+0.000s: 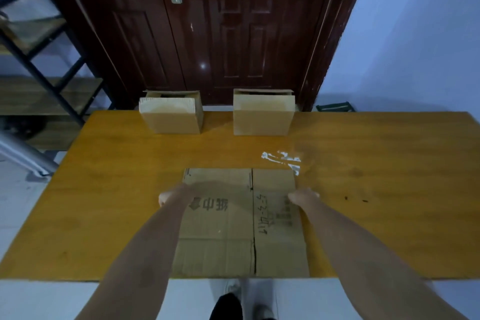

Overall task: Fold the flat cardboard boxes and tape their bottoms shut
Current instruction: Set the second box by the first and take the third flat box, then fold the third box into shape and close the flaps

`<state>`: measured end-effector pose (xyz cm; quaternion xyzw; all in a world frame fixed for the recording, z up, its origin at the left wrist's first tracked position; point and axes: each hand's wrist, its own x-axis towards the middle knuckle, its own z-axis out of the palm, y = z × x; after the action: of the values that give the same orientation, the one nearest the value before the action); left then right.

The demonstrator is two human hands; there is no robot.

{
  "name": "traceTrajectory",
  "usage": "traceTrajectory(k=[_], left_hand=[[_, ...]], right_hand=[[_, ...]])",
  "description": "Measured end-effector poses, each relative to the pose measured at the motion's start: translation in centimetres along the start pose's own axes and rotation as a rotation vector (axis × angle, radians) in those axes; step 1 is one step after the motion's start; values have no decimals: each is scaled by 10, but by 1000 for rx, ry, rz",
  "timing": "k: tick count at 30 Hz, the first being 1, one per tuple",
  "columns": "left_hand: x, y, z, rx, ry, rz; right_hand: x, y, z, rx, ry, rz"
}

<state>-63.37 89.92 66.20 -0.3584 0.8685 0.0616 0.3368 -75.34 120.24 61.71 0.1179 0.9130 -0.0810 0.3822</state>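
Observation:
A flat cardboard box (233,226) with printed characters and handwriting lies on the orange wooden table (104,189), close to the front edge. My left hand (167,196) is at the box's left edge with fingers curled on it. My right hand (302,195) is at the right edge, fingers also curled on the cardboard. Both hands are blurred. Two folded boxes, one on the left (170,118) and one on the right (262,117), stand upright at the table's far edge.
A shiny white patch of residue (283,160) marks the table just beyond the flat box. A dark red door (220,28) is behind the table, and a black-framed shelf (44,65) stands at the left. My feet (228,304) show below the front edge.

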Motion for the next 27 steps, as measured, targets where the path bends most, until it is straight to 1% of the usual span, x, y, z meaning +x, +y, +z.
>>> traceTrajectory(k=[2, 4, 7, 10, 12, 15, 17, 19, 21, 24, 27], left_hand=[[-9, -4, 11, -64, 9, 8], [-19, -7, 22, -150, 29, -4], [-28, -10, 42, -280, 11, -88], [-45, -16, 61, -362, 49, -168], [-53, -24, 70, -386, 78, -136], [-53, -36, 77, -461, 40, -59], [-49, -42, 77, -515, 25, -28], [-43, -47, 76, -598, 49, 2], [-36, -50, 77, -653, 57, 15], [-41, -52, 74, -656, 51, -5], [-48, -48, 65, -663, 30, 0]], right_hand=[[-21, 1, 2, 28, -10, -24], [-36, 6, 11, 41, -22, -8], [-50, 16, 26, 139, -7, 14], [-61, 27, 34, 203, 42, -11], [-61, 29, 40, 240, 57, -26], [-64, 32, 48, 275, 83, -34], [-72, 34, 50, 327, 65, -51], [-74, 35, 54, 393, 38, -58], [-77, 38, 56, 411, 23, -66], [-83, 44, 58, 396, 33, -60], [-87, 51, 55, 441, 25, -49]])
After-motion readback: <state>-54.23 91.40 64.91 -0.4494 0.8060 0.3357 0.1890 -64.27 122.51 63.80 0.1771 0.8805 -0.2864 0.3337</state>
